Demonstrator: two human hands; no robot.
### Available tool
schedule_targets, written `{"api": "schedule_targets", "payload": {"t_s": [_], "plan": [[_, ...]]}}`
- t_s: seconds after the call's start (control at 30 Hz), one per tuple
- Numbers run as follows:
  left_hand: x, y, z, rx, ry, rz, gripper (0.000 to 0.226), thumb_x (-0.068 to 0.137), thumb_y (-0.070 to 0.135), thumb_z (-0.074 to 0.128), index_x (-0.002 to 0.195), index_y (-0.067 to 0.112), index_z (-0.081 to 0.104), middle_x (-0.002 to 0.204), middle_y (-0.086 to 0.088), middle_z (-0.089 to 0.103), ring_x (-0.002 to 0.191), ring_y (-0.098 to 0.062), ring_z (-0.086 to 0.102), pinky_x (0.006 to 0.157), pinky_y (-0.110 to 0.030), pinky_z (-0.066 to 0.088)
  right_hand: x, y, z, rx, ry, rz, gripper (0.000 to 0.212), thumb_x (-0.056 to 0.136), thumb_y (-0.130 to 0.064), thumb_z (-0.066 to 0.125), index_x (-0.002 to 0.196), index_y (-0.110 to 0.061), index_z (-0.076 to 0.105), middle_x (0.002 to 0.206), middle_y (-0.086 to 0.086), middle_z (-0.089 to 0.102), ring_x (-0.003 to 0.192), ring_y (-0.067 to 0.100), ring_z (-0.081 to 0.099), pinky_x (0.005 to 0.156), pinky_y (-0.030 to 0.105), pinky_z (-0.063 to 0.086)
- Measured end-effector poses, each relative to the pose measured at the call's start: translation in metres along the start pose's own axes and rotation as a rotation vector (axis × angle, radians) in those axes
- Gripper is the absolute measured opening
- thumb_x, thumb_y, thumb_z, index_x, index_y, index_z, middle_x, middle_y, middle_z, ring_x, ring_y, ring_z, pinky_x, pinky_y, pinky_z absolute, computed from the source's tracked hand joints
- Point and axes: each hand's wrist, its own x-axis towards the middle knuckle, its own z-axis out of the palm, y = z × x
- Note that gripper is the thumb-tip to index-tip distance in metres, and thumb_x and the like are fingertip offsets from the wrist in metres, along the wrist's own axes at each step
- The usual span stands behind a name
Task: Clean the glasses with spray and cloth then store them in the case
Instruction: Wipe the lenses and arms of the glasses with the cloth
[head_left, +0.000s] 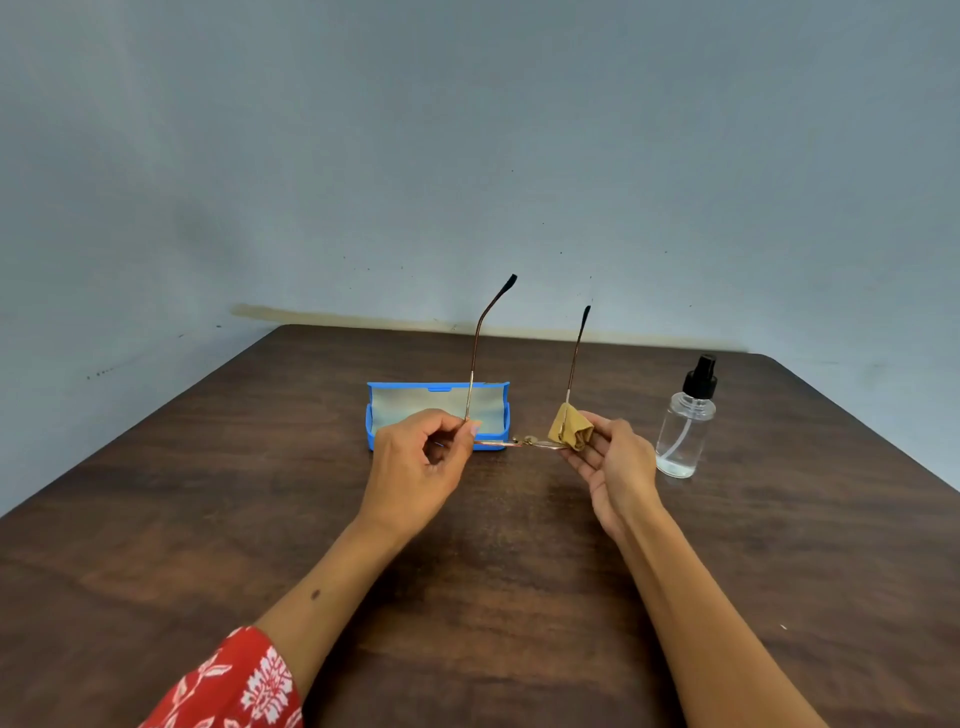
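While held above the table:
Glasses: temples pointing up.
Left hand: pinches the frame's corner.
Right hand: grips the tan cloth against a lens.
Case: open (blue).
Spray bottle: upright, right.

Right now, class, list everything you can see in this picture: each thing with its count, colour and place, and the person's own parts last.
glasses: one, thin coppery frame, held above the table between both hands, arms pointing up
cloth: one, tan, wrapped over the glasses' right end
case: one, blue, open, behind the left hand
spray bottle: one, clear with black top, upright right of the right hand
table: one, dark brown wood
wall: grey-blue, behind the table
sleeve: one, red with white pattern, left arm
left hand: pinches the frame
right hand: holds the cloth
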Motion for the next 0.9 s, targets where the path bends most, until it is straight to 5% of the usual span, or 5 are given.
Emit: {"api": "schedule_targets", "payload": {"t_s": [0.3, 0.57, 0.67, 0.8, 0.9], "plan": [[0.002, -0.012, 0.000, -0.243, -0.046, -0.283, 0.013, 0.079, 0.006, 0.072, 0.082, 0.018, 0.072, 0.072, 0.004, 0.071, 0.066, -0.013, 0.071, 0.066, -0.025, 0.059, -0.002, 0.001, -0.003, -0.054, -0.124, -0.092, 0.020, 0.080, 0.007, 0.065, 0.095, -0.005, 0.060, 0.087, 0.009, 0.066, 0.082, 0.017, 0.063, 0.080, 0.029, 0.054], [0.002, -0.008, 0.003, -0.263, -0.130, -0.464, 0.008, 0.077, 0.007, 0.073, 0.084, 0.011, 0.071, 0.072, -0.002, 0.072, 0.060, -0.014, 0.071, 0.056, -0.018, 0.057, -0.005, 0.007, -0.008, -0.546, 0.097, -0.434, 0.032, 0.073, -0.006, 0.078, 0.079, -0.030, 0.058, 0.086, 0.001, 0.071, 0.080, 0.009, 0.066, 0.073, 0.022, 0.052], [0.001, -0.007, 0.005, -0.256, -0.111, -0.450, 0.009, 0.078, 0.006, 0.072, 0.082, 0.014, 0.070, 0.072, -0.002, 0.071, 0.061, -0.011, 0.071, 0.056, -0.015, 0.055, -0.005, 0.007, -0.008, -0.609, 0.140, -0.478, 0.028, 0.070, -0.012, 0.081, 0.077, -0.028, 0.061, 0.084, -0.002, 0.070, 0.084, 0.012, 0.066, 0.082, 0.032, 0.054], [0.000, -0.006, 0.004, -0.233, -0.065, -0.432, 0.008, 0.078, 0.004, 0.072, 0.082, 0.010, 0.070, 0.070, -0.001, 0.070, 0.059, -0.009, 0.070, 0.054, -0.012, 0.053, -0.005, 0.006, -0.006, -0.542, 0.095, -0.433, 0.011, 0.076, -0.024, 0.076, 0.075, -0.019, 0.066, 0.076, 0.002, 0.071, 0.076, 0.011, 0.066, 0.082, 0.040, 0.056], [0.001, -0.007, 0.002, -0.204, -0.033, -0.423, 0.011, 0.077, 0.004, 0.072, 0.080, 0.015, 0.069, 0.071, 0.001, 0.069, 0.060, -0.009, 0.070, 0.055, -0.013, 0.054, -0.008, 0.006, -0.003, -0.412, 0.122, -0.408, 0.033, 0.090, -0.024, 0.049, 0.066, -0.017, 0.070, 0.075, 0.009, 0.071, 0.071, 0.010, 0.062, 0.075, 0.040, 0.058]]}}
